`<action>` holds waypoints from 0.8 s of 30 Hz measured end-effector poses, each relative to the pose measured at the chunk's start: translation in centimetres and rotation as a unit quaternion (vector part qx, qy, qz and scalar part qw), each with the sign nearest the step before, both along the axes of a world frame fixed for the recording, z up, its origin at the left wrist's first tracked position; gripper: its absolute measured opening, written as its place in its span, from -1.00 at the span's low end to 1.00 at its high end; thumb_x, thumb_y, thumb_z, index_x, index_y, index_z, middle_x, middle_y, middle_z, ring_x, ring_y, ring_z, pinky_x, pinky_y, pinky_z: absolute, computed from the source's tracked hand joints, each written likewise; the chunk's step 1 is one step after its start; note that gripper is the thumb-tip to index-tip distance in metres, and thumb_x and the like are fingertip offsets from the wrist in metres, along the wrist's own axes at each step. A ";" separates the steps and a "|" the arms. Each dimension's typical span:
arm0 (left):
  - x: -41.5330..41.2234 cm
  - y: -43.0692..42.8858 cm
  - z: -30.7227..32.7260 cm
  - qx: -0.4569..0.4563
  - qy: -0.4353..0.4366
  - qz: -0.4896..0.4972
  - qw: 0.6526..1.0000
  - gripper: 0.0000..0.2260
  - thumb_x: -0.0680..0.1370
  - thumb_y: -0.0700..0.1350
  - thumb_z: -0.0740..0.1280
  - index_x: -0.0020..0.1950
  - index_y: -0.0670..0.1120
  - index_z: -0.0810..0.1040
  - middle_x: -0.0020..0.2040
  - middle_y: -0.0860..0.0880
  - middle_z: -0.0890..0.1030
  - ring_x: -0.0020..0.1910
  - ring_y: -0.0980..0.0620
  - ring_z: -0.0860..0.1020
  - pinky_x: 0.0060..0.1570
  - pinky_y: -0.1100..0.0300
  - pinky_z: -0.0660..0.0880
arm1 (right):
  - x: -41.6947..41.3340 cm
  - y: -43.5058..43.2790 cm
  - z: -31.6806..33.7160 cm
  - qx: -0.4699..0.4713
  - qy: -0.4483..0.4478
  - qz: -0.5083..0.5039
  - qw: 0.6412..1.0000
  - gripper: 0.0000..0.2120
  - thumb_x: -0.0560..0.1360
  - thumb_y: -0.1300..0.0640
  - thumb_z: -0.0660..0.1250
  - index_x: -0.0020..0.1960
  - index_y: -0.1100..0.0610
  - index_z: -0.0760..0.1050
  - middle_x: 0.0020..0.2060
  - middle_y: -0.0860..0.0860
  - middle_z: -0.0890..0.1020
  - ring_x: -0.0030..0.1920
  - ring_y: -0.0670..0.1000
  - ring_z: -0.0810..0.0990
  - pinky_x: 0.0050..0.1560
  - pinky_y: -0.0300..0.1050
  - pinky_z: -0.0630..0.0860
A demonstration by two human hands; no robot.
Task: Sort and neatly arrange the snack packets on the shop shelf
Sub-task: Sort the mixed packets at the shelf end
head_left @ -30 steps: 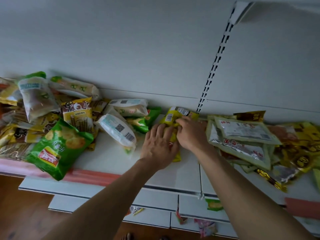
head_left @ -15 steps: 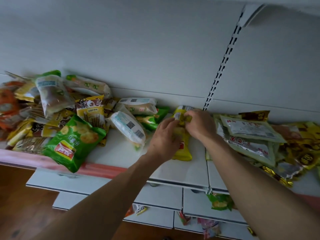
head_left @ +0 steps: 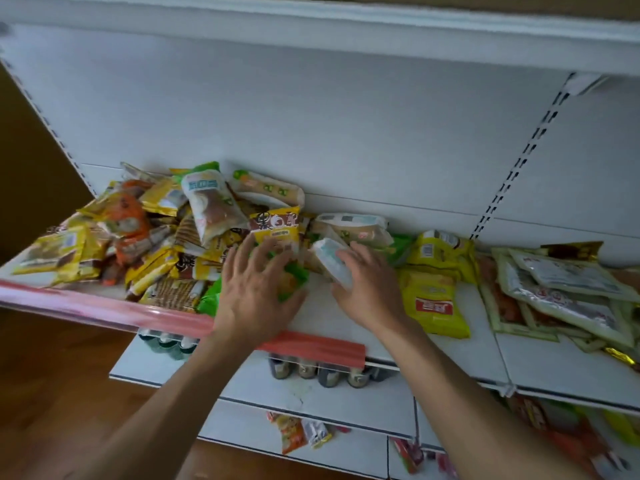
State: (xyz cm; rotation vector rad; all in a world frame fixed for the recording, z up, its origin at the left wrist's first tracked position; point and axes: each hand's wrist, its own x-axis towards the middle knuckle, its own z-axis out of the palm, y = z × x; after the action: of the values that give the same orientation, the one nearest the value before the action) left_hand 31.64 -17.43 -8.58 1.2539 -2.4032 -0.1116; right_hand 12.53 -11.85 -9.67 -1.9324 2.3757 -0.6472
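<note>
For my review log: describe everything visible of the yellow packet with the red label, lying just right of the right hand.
The yellow packet is a glossy, slightly crinkled film pouch with a red label near its front end. It lies flat, face up, lengthwise front to back on the white shelf. Its back end meets a second yellow packet showing a barcode. The right hand lies beside it without holding it.

Shows left hand (head_left: 254, 289) spread over green packet (head_left: 295, 274), right hand (head_left: 367, 289) laid on white packet (head_left: 330, 263), yellow packet (head_left: 433, 303) flat just beside it on the shelf (head_left: 485, 358).
</note>
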 end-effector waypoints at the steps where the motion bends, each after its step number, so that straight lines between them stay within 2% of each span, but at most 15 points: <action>1: 1.5 -0.4 -0.7 0.031 -0.039 0.018 0.999 -0.36 0.47 0.33 0.28 0.49 0.10 0.31 0.55 -0.07 0.20 0.56 -0.15 0.03 0.51 -0.13 -0.05 | 0.8 -0.2 -0.5 0.021 0.015 -0.009 1.000 -0.41 0.45 -0.05 0.41 0.42 0.10 0.37 0.40 0.10 0.38 0.37 0.17 0.34 0.35 0.02 0.28; 3: 3.7 -0.8 -2.3 0.097 -0.077 0.009 0.992 -0.21 0.44 0.39 0.26 0.57 0.16 0.05 0.61 -0.02 -0.04 0.57 -0.10 -0.07 0.50 -0.09 -0.07 | 1.9 -0.4 -1.4 0.052 0.034 -0.028 0.998 -0.32 0.48 -0.08 0.38 0.51 0.06 0.22 0.50 0.08 0.24 0.46 0.15 0.22 0.41 0.02 0.20; 5: 4.6 -0.7 -3.5 0.131 -0.072 -0.012 0.989 -0.14 0.43 0.34 0.32 0.58 0.18 -0.09 0.61 0.04 -0.12 0.57 -0.05 -0.07 0.50 -0.07 0.00 | 2.5 -0.4 -1.9 0.050 0.042 -0.046 0.997 -0.33 0.50 -0.04 0.36 0.52 0.05 0.19 0.52 0.07 0.22 0.48 0.14 0.20 0.42 0.02 0.18; 9: 4.9 -0.4 -4.8 0.117 -0.018 -0.004 0.993 -0.16 0.41 0.21 0.36 0.57 0.18 -0.02 0.60 0.05 -0.03 0.55 -0.02 -0.02 0.46 -0.10 0.09 | 3.1 -1.4 -1.3 0.020 0.026 -0.073 0.997 -0.42 0.49 0.04 0.38 0.46 0.09 0.33 0.43 0.09 0.38 0.41 0.16 0.32 0.39 0.05 0.26; 13: 5.1 -0.3 -5.3 0.099 0.016 -0.003 0.995 -0.22 0.37 0.16 0.31 0.55 0.14 0.10 0.58 0.00 0.10 0.51 -0.10 0.11 0.40 -0.13 0.16 | 5.0 -2.8 -0.4 -0.087 -0.033 -0.058 0.994 -0.55 0.45 0.17 0.42 0.32 0.23 0.49 0.27 0.17 0.53 0.29 0.21 0.46 0.34 0.06 0.33; 17: 5.2 -0.2 -5.7 0.102 0.014 -0.006 0.995 -0.23 0.38 0.17 0.29 0.54 0.18 0.06 0.58 0.02 0.07 0.51 -0.08 0.09 0.40 -0.09 0.13 | 7.5 -4.7 1.0 -0.108 -0.138 -0.040 0.984 -0.56 0.52 0.13 0.38 0.38 0.18 0.44 0.33 0.10 0.50 0.37 0.11 0.40 0.40 0.00 0.31; 21: 5.2 -0.5 -5.5 0.111 0.021 -0.016 0.993 -0.23 0.39 0.16 0.29 0.55 0.19 0.04 0.59 0.04 0.05 0.51 -0.04 0.06 0.41 -0.07 0.10 | 8.9 -7.1 2.7 -0.107 -0.175 -0.026 0.978 -0.54 0.53 0.08 0.36 0.41 0.07 0.42 0.33 0.01 0.49 0.36 0.03 0.39 0.31 -0.16 0.31; 24: 5.4 -0.4 -5.2 0.124 0.035 -0.023 0.991 -0.23 0.40 0.12 0.31 0.55 0.18 0.06 0.59 0.06 0.06 0.52 -0.04 0.06 0.42 -0.06 0.08 | 10.3 -8.6 3.2 -0.082 -0.183 -0.012 0.980 -0.53 0.53 0.08 0.35 0.42 0.05 0.40 0.36 0.01 0.47 0.36 0.02 0.39 0.32 -0.13 0.31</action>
State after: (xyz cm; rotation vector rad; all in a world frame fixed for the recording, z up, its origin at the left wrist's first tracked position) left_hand 36.99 -17.87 -13.79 1.2767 -2.4138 -0.4729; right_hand 22.80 -20.41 -6.46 -1.6587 2.1771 -1.1235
